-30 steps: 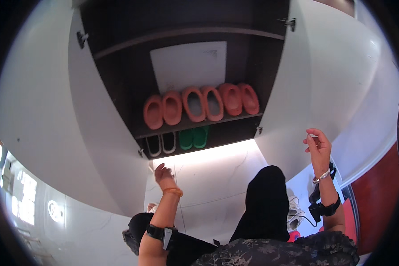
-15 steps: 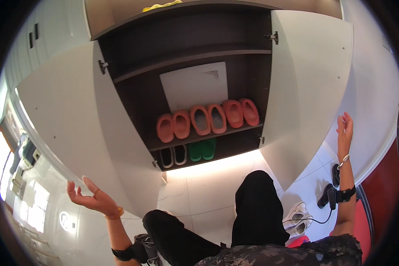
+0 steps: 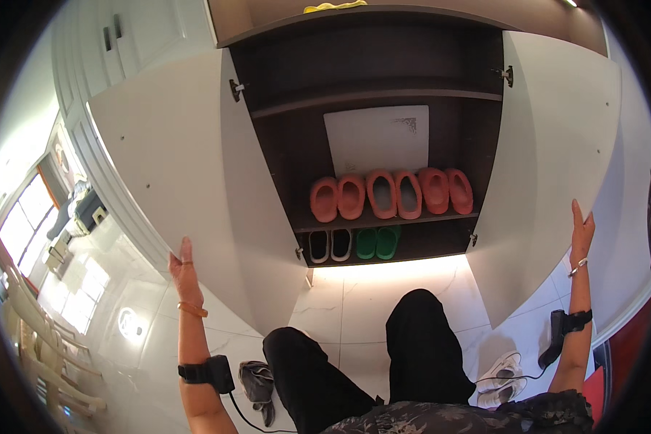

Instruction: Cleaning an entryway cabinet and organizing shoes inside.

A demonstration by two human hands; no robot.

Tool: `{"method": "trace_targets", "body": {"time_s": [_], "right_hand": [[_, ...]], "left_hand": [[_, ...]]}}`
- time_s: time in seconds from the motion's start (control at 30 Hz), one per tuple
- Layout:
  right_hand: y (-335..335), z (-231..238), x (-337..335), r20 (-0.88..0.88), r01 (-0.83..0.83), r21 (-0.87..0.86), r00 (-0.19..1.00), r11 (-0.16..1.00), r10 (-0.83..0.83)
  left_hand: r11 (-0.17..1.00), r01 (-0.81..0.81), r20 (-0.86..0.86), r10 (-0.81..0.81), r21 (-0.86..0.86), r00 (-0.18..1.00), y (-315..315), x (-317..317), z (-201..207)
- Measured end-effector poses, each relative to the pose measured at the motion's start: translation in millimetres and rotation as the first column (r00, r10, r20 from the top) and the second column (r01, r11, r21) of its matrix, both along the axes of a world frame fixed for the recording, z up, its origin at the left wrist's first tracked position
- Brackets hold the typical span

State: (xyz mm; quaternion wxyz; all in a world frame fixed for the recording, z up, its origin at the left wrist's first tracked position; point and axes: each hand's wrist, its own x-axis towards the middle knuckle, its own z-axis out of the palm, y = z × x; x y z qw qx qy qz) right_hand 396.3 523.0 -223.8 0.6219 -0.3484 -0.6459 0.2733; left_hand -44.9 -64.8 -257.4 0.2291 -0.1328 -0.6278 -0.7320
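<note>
A low cabinet stands in front of me with both white doors swung outward. My left hand [image 3: 186, 278] is at the free edge of the left cabinet door [image 3: 188, 166], its thumb on the inner face and its fingers at the outer side. At the edge of the right cabinet door [image 3: 550, 152], my right hand [image 3: 581, 237] has the same hold, thumb and fingers to either side. Three pairs of pink slip-on clogs [image 3: 382, 195] line the middle shelf. Below them are a dark pair of shoes with pale rims [image 3: 330, 246] and green clogs [image 3: 377, 243].
A pale board [image 3: 377, 137] leans against the cabinet's back. White shoes [image 3: 500, 380] lie on the tiled floor right of my knees, and a grey bundle [image 3: 257, 383] lies to their left. Wooden chairs [image 3: 58, 362] stand far left. Something yellow [image 3: 334, 6] rests above the cabinet.
Both hands have gone from raised and free, with fingers apart, to the door edges. My view has shifted left, so the cabinet appears farther right.
</note>
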Motion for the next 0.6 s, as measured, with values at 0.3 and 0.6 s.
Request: {"method": "trace_targets", "body": {"time_s": [0.3,0.6], "right_hand": [[-30.7,-31.9,-48.3,0.086,0.044,0.226,0.994,0.973,-0.065],[-127.3,-34.2,-210.4,0.138,-0.177,0.552,0.983,0.815,0.121]], "left_hand": [[0.998,-0.049,-0.010,0.048,-0.048,0.999,46.4,41.9,13.3],[0.995,-0.074,-0.085,0.068,-0.067,0.994,67.6,58.6,10.8]]}}
